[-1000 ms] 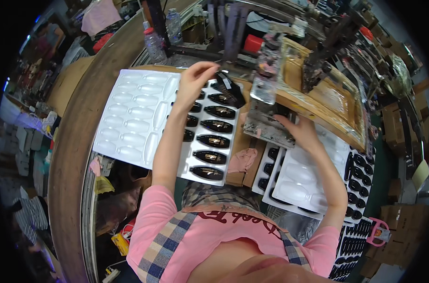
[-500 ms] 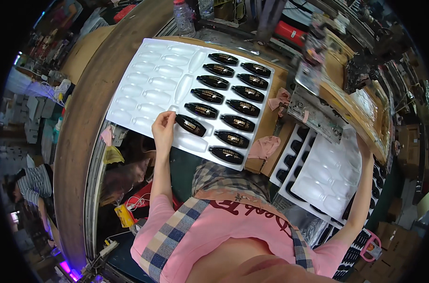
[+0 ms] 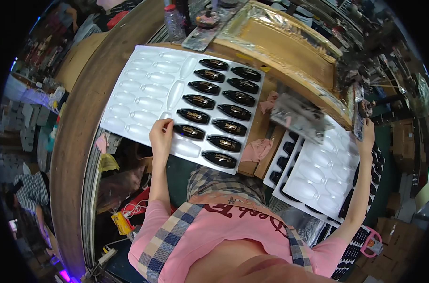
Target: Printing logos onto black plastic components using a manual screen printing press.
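I have a large white blister tray (image 3: 141,89) at left on my feed, a wood-framed printing screen (image 3: 283,47) beyond it and a translucent tray (image 3: 318,177) at right. The right hand (image 3: 367,134) is at a dark bar (image 3: 358,111) by the screen's right end; I can't tell whether its fingers close there. The left hand (image 3: 161,137) presses thumb and fingertips together at the left tip of a black bottle-shaped piece (image 3: 189,132) (lowest in its column), lying in the blister tray.

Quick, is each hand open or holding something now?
Left hand: pinched closed beside a black piece; hold unclear.
Right hand: at the metal bar by the wooden frame; grip unclear.
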Motion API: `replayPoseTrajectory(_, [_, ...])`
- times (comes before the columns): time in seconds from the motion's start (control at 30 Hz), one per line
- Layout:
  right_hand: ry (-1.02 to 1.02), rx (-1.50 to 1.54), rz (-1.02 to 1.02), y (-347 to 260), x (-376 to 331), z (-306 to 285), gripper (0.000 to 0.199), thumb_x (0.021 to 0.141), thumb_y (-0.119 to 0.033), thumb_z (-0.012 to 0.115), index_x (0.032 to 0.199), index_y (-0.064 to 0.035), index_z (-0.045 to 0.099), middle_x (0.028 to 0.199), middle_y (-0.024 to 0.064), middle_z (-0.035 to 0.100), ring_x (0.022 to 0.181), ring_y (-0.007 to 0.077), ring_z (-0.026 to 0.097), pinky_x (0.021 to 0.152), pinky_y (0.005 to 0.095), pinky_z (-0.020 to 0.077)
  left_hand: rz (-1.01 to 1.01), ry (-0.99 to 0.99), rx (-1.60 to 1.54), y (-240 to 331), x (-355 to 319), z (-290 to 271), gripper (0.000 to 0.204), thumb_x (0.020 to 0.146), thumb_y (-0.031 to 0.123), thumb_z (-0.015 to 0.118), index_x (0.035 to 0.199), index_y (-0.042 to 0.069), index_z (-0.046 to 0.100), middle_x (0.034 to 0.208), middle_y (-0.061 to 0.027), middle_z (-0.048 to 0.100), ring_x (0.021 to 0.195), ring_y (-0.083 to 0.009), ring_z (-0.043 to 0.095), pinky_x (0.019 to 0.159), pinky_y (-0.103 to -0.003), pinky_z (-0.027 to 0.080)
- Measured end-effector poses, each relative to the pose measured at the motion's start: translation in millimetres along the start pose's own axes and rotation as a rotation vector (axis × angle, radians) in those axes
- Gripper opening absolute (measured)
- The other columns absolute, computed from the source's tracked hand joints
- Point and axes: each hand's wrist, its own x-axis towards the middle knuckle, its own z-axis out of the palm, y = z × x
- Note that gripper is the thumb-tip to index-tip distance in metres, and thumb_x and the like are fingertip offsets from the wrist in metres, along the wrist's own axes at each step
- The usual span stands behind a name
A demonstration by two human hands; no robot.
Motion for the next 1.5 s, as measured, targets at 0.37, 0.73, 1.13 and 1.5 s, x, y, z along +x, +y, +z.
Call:
replayPoseTrajectory(0.37, [-0.169, 0.905, 0.265, -64.3, -50.1, -38.9, 0.04, 0.07, -0.014, 0.068, 0.101, 0.003, 0.051, 0.083, 0.0084, 0.057, 0.07, 0.0152, 0.051, 0.065, 0.028, 0.0425, 0.663, -0.676, -0.22, 192.6, 64.3, 101.3, 0.023, 0.081, 0.01, 0.053, 0.102, 0.001, 0.056, 0.101, -0.0142, 0.056, 0.099, -0.027, 0.051, 0.085, -0.035, 0.039])
replayPoseTrajectory(0.73, [-0.084, 0.949, 0.101, -121.0, -18.6, -52.2, 0.046, 0.07, -0.032, 0.068, 0.102, -0.0015, 0.055, 0.1, 0.0107, 0.057, 0.093, 0.0204, 0.051, 0.08, 0.0286, 0.039, 0.344, -0.563, -0.897, 215.8, 124.7, 198.3, 0.023, 0.08, 0.01, 0.053, 0.101, 0.002, 0.054, 0.096, -0.0072, 0.058, 0.088, -0.0191, 0.055, 0.08, -0.028, 0.043])
replayPoseTrajectory(1.13, [-0.227, 0.792, -0.187, -165.9, 6.6, -41.0, 0.061, 0.075, -0.043, 0.06, 0.117, -0.0014, 0.042, 0.109, 0.0219, 0.049, 0.102, 0.0362, 0.046, 0.087, 0.0374, 0.0362, 0.043, -0.468, -1.233, 179.1, 35.4, 62.7, 0.028, 0.081, -0.001, 0.05, 0.108, 0.0, 0.041, 0.094, -0.0145, 0.057, 0.082, -0.0174, 0.058, 0.067, -0.023, 0.047])
replayPoseTrajectory(1.5, [0.05, 1.13, -0.134, -187.5, -90.4, -126.0, 0.065, 0.061, -0.018, 0.075, 0.114, 0.0037, 0.043, 0.102, 0.0184, 0.054, 0.089, 0.0322, 0.055, 0.074, 0.0338, 0.0449, 0.269, -0.333, -1.369, 188.9, -50.2, 63.1, 0.033, 0.084, 0.0, 0.047, 0.11, 0.007, 0.029, 0.096, -0.0187, 0.056, 0.088, -0.0258, 0.056, 0.081, -0.034, 0.043])
